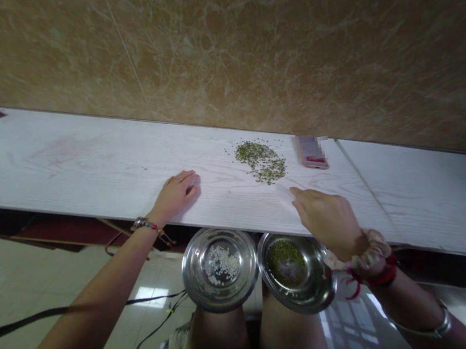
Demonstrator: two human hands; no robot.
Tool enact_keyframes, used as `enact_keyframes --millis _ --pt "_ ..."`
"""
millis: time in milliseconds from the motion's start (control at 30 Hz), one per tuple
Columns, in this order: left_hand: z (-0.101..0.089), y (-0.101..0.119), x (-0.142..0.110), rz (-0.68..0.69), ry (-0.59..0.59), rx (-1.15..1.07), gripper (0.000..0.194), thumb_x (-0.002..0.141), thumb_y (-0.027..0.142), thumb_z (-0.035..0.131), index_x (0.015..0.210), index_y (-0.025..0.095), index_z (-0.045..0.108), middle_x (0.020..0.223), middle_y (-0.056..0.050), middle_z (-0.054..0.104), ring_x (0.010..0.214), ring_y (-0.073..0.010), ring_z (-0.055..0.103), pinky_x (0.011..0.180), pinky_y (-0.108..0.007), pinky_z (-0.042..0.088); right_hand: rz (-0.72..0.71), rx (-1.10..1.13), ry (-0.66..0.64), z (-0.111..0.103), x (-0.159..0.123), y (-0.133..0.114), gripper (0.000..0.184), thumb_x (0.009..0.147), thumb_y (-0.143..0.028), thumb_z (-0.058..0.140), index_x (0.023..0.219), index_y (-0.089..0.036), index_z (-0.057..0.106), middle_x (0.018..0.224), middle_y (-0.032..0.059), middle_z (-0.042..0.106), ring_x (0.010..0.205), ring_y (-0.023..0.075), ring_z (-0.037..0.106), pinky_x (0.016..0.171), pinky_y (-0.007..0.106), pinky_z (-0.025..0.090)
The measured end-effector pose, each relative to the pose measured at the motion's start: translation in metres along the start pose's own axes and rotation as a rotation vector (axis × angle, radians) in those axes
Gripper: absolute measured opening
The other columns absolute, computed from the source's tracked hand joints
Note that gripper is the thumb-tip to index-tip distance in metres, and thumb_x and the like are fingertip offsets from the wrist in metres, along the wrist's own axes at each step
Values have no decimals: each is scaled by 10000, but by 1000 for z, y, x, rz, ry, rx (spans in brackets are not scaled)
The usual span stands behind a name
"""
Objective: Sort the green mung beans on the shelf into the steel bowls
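A scattered patch of green mung beans [260, 162] lies on the white wood-grain shelf [218, 193]. To its left my left hand [177, 193] rests on the board, fingers extended and thumb slightly apart; a pale patch shows by the thumb, too unclear to name. Right of the beans, my right hand [326, 213] is closed, pinching a translucent whitish flat piece [286, 194] against the board. Below the shelf edge, a steel bowl [193, 277] with white rice-like grains [222, 264] sits on my lap. Beside it, a tilted steel bowl [320, 294] contains more green beans [285, 262].
A phone [312, 151] in a pink case lies right of the beans, near the brown marbled wall [217, 50]. A seam [362, 180] crosses the shelf farther right. Black cables [162, 321] run at lower left above the tiled floor [109, 339].
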State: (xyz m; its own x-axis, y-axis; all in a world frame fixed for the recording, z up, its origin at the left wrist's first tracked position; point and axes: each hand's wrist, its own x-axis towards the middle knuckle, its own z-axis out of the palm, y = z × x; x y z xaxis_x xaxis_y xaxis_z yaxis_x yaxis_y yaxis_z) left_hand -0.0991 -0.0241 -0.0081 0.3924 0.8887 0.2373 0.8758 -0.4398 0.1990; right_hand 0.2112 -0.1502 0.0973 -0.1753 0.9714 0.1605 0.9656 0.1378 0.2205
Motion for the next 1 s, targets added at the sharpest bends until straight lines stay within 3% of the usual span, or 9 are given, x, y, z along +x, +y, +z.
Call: enact_keyframes --millis 200,333,633,767,1000 --pt "-1 0 0 10 19 -19 419 909 341 384 1240 198 596 1346 -73 608 1299 -252 506 1096 -456 385 4 115 32 -6 30 1 248 844 -188 504 915 -190 742 790 82 748 712 192 663 607 277 430" --pt "-2 1 -1 0 5 -29 427 911 344 382 1245 181 592 1366 -92 591 1305 -259 499 1103 -457 379 -5 154 21 -7 41 -5 255 836 -209 495 906 -197 740 795 78 745 726 201 656 641 293 439" --pt "1 -2 -1 3 3 -31 405 906 316 402 1247 197 586 1376 -81 584 1308 -254 494 1097 -463 384 -152 230 84 -23 18 -22 343 834 -248 510 1121 -307 689 764 31 705 717 227 623 691 402 451" --pt "2 -3 -1 8 22 -33 391 912 323 406 1239 205 584 1366 -82 591 1302 -254 500 1095 -459 386 -142 246 75 -16 41 -35 295 829 -220 522 1051 -291 704 774 -5 704 727 193 631 691 354 448" --pt "1 -2 -1 9 24 -37 392 922 348 399 1225 185 587 1359 -97 594 1294 -266 508 1089 -466 394 -98 367 2 -13 67 -39 223 810 -184 533 869 -186 749 826 68 745 752 172 649 713 287 439"
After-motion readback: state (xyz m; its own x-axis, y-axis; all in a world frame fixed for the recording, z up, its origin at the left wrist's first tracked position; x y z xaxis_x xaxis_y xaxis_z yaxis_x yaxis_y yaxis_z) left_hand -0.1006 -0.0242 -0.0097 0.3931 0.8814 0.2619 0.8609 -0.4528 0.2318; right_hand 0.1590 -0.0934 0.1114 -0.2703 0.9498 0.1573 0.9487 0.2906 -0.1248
